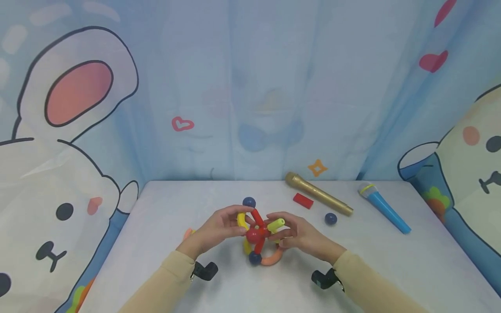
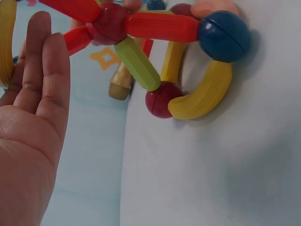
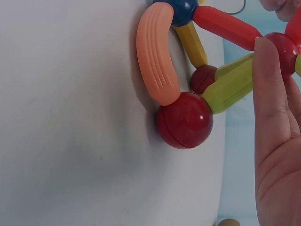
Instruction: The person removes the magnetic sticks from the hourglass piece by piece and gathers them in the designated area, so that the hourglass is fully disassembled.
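Observation:
A stick-and-ball construction toy [image 1: 260,247] stands on the table between both hands. A red ball [image 2: 108,24] at its upper middle joins several red sticks [image 2: 162,27] and a green stick [image 2: 137,63]. Lower down, a blue ball [image 3: 181,9], red balls [image 3: 184,120], a curved orange stick [image 3: 157,54] and yellow sticks form its base. My left hand [image 1: 225,224] grips the toy at a curved yellow stick [image 1: 242,220], thumb close to a red ball. On the other side, my right hand [image 1: 299,234] holds it around the light green stick [image 1: 276,224], one finger against the central ball.
Behind the right hand lie a red stick [image 1: 303,201], a gold toy microphone [image 1: 318,193] and a loose blue ball [image 1: 330,218]. Farther right rests a blue toy microphone [image 1: 385,208]. An orange and yellow piece [image 1: 188,234] shows partly behind the left wrist. A printed curtain [image 1: 219,87] hangs at the table's back edge.

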`<state>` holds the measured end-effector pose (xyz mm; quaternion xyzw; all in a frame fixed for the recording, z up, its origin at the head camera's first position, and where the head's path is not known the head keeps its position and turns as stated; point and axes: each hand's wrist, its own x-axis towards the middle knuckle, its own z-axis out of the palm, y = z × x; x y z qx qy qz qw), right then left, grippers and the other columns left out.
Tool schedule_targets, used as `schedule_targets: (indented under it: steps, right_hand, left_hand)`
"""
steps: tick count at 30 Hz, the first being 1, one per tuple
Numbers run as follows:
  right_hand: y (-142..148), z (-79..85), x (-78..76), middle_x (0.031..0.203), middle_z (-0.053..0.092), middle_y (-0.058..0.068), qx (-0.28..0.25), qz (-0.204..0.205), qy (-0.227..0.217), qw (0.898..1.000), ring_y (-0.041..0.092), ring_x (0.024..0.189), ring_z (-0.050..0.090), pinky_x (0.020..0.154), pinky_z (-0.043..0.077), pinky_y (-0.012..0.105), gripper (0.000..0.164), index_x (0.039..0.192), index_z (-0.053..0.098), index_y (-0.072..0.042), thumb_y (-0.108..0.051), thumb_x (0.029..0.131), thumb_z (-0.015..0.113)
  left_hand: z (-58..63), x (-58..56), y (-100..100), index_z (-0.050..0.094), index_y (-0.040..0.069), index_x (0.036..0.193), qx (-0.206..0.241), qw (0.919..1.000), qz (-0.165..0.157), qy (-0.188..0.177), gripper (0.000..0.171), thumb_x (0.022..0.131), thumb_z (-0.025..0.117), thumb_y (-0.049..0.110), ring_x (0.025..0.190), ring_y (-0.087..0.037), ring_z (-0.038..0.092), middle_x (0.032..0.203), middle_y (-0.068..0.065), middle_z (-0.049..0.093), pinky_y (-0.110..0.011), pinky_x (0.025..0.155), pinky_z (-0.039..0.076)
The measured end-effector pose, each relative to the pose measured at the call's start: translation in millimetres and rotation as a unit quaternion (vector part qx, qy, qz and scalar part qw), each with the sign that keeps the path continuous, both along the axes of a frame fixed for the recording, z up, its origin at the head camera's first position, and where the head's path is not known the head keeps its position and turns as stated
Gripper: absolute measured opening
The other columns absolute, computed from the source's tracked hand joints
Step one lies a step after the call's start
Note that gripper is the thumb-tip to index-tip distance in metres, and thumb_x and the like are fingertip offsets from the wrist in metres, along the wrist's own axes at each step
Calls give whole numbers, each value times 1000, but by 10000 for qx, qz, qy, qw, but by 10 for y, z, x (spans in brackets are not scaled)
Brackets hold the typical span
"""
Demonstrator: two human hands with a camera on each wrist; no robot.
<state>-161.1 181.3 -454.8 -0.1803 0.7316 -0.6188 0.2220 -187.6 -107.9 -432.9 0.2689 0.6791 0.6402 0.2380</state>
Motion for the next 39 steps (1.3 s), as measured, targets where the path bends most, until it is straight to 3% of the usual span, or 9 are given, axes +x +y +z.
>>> schedule_targets:
  steps: [5, 9, 11, 15, 19, 22, 27, 36, 39]
  right_hand:
    - [168, 0, 71, 144, 47, 16, 251, -552, 91, 9981, 33, 114, 64, 86, 56, 42, 62, 149, 41, -11, 0, 92, 64]
    - [319, 95, 173, 132, 54, 19, 353, -1443, 655, 9867, 33, 100, 67, 76, 59, 39, 49, 140, 49, -9, -1, 93, 63]
    - [339, 186, 224, 123, 56, 21, 261, -1672, 1033, 9801, 33, 92, 68, 72, 60, 39, 42, 134, 53, -7, 0, 94, 62]
    - [207, 382, 302, 119, 57, 23, 27, -1346, 1337, 9818, 36, 88, 68, 69, 60, 45, 38, 131, 54, -5, 2, 94, 60]
    - [-57, 493, 343, 125, 57, 22, 72, -628, 1207, 9907, 33, 89, 69, 72, 59, 49, 43, 136, 51, -5, 1, 94, 61]
    - [-227, 515, 370, 129, 56, 19, 12, -353, 1093, 9934, 35, 91, 68, 72, 59, 51, 45, 137, 51, -6, -3, 95, 64]
    - [-399, 497, 407, 127, 57, 13, -51, -422, 865, 9953, 42, 93, 65, 66, 60, 47, 46, 134, 54, -9, -11, 92, 72]
    - [-488, 413, 411, 119, 61, 10, 297, -699, 1110, 9909, 28, 86, 69, 67, 60, 44, 46, 130, 60, -14, -16, 88, 78]
    - [-493, 397, 406, 117, 61, 11, 264, -680, 1091, 9913, 30, 87, 69, 67, 60, 40, 46, 130, 60, -12, -14, 88, 78]
  left_hand:
    - [27, 47, 52, 51, 17, 145, -109, 9998, 87, 168, 56, 93, 71, 11, 112, -24, 63, 120, -10, 65, -36, 95, 52]
    - [50, 63, 59, 50, 19, 147, -267, 9991, 138, 308, 58, 93, 71, 11, 111, -23, 64, 122, -11, 64, -35, 94, 52]
    - [60, 67, 51, 52, 21, 145, -385, 9984, 194, 379, 57, 93, 72, 13, 108, -23, 64, 124, -9, 63, -35, 93, 53]
    - [77, 65, 32, 56, 24, 142, -647, 9958, 343, 550, 55, 91, 75, 16, 98, -22, 65, 127, -3, 60, -36, 87, 55]
    - [85, 48, 37, 56, 26, 142, -697, 9947, 359, 666, 56, 90, 76, 16, 94, -23, 65, 128, 0, 60, -37, 84, 54]
    - [89, 39, 56, 54, 27, 143, -630, 9954, 277, 662, 57, 91, 75, 15, 98, -23, 67, 129, -1, 59, -37, 87, 54]
    - [92, 34, 72, 53, 26, 143, -582, 9962, 201, 618, 57, 91, 75, 16, 97, -25, 67, 135, -7, 55, -38, 87, 54]
    - [95, 38, 65, 49, 38, 145, -749, 9954, 333, 500, 64, 90, 76, 20, 98, -25, 67, 145, 3, 48, -39, 88, 52]
    - [94, 12, 84, 43, 38, 149, -547, 9976, 177, 376, 71, 89, 76, 17, 97, -24, 68, 140, -3, 53, -39, 91, 52]
